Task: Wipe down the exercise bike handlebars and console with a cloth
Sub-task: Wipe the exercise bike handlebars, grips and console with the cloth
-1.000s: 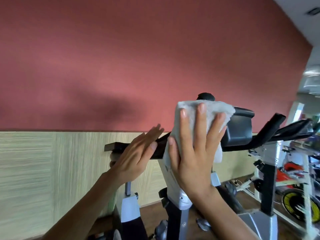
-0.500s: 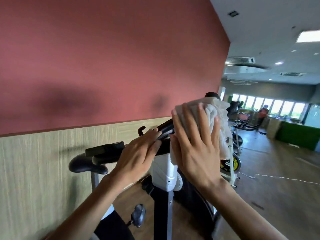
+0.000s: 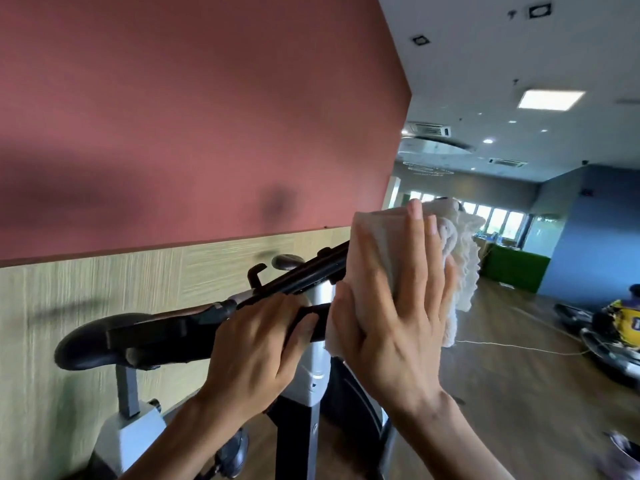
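Note:
A black handlebar [image 3: 294, 282] of the exercise bike runs from lower left up to the right. My left hand [image 3: 256, 344] is wrapped around the bar near its middle. My right hand [image 3: 394, 306] lies flat, fingers up, pressing a white cloth [image 3: 460, 258] against the bike's console. The cloth hides the console almost fully; only a dark bit shows above it. The cloth's loose edge hangs down on the right side. The silver and black bike post [image 3: 315, 375] stands below my hands.
A black saddle [image 3: 90, 341] on a grey post sits at the lower left, close to the wood-panelled wall [image 3: 104, 282] under the red wall. Wooden floor opens to the right, with a white cable [image 3: 519, 348], another yellow-wheeled bike [image 3: 613, 327] and a green box [image 3: 516, 268].
The view has swung right, showing the room. My left hand went from lying flat by the bar to gripping it. My right hand stays pressed on the cloth over the console.

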Demonstrator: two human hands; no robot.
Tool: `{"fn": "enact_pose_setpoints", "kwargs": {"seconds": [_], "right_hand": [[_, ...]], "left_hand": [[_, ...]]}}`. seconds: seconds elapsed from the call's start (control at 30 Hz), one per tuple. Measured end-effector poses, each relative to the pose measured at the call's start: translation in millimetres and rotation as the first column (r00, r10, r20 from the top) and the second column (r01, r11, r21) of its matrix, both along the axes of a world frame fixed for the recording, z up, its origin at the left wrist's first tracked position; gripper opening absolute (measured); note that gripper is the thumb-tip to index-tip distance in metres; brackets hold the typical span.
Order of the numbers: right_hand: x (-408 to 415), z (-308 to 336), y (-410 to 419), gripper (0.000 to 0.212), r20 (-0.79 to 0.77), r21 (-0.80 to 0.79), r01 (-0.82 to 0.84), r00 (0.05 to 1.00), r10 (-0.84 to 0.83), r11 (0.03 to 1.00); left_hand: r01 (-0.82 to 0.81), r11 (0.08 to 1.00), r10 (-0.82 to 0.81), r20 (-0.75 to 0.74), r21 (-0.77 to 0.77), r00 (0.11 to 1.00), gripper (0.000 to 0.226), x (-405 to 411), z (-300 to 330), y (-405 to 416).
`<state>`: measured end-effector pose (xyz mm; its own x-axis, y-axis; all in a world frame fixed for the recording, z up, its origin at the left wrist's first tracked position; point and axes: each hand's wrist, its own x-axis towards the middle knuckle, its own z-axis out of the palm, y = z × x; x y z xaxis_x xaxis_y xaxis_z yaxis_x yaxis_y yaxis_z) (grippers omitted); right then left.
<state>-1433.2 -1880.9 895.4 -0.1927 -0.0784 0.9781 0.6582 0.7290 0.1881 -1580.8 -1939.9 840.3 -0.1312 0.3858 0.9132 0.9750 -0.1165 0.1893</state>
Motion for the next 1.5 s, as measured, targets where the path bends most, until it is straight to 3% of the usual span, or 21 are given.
{"fn": "enact_pose_setpoints", "kwargs": {"seconds": [0.3, 0.43, 0.53, 0.67, 0.8, 1.07, 1.2, 1.27, 1.37, 1.43, 1.5], "right_hand": [[1.3, 2.6, 4.1, 0.038, 0.033, 0.096, -0.004, 0.999, 0.001, 0.995], [13.1, -7.9, 1.7, 0.046, 0.092, 0.081, 0.120, 0.988, -0.127, 0.989], [3.8, 3.5, -5.3, 0.046, 0.088, 0.082, 0.161, 0.982, -0.168, 0.984], [-18.3, 15.7, -22.5, 0.049, 0.057, -0.023, 0.343, 0.938, -0.341, 0.939], [-17.6, -4.1, -38.9, 0.055, 0.070, -0.187, 0.467, 0.884, -0.462, 0.864], [-42.6, 6.2, -43.2, 0.048, 0.119, -0.289, 0.639, 0.763, -0.635, 0.713], [-45.3, 18.0, -53.3, 0.041, 0.256, -0.223, 0.738, 0.675, -0.692, 0.637], [-47.4, 29.6, -50.4, 0.043, 0.252, -0.188, 0.783, 0.621, -0.742, 0.592], [-54.8, 18.9, -50.4, 0.042, 0.217, -0.259, 0.773, 0.631, -0.745, 0.579], [-57.1, 9.8, -56.7, 0.041, 0.252, -0.284, 0.754, 0.655, -0.712, 0.593], [-56.7, 18.5, -59.7, 0.036, 0.317, -0.251, 0.785, 0.620, -0.718, 0.567]], "left_hand": [[0.064, 0.996, -0.070, -0.082, -0.066, 0.994, 0.049, -6.5, 7.3, 1.1], [0.101, 0.994, -0.105, -0.129, -0.037, 0.986, 0.052, -12.4, 7.6, 4.2], [0.201, 0.974, -0.215, -0.157, -0.101, 0.964, 0.060, -20.1, -6.9, 15.9], [0.204, 0.976, -0.217, -0.214, -0.077, 0.953, 0.056, -22.4, -15.2, 25.8], [0.230, 0.967, -0.242, -0.112, -0.107, 0.964, 0.047, -19.9, 0.2, 12.1], [0.468, 0.755, -0.496, 0.066, -0.460, 0.866, 0.043, -33.7, 13.2, -5.8], [0.527, 0.709, -0.549, 0.100, -0.468, 0.830, 0.041, -37.9, 13.3, -7.4], [0.542, 0.687, -0.570, 0.103, -0.484, 0.815, 0.040, -40.1, 14.3, -7.4], [0.541, 0.667, -0.590, 0.081, -0.512, 0.804, 0.044, -44.4, 15.0, -6.6], [0.527, 0.660, -0.590, 0.065, -0.536, 0.805, 0.047, -46.1, 14.1, -5.9], [0.511, 0.655, -0.590, 0.045, -0.557, 0.806, 0.046, -50.2, 17.6, -6.9]]}}
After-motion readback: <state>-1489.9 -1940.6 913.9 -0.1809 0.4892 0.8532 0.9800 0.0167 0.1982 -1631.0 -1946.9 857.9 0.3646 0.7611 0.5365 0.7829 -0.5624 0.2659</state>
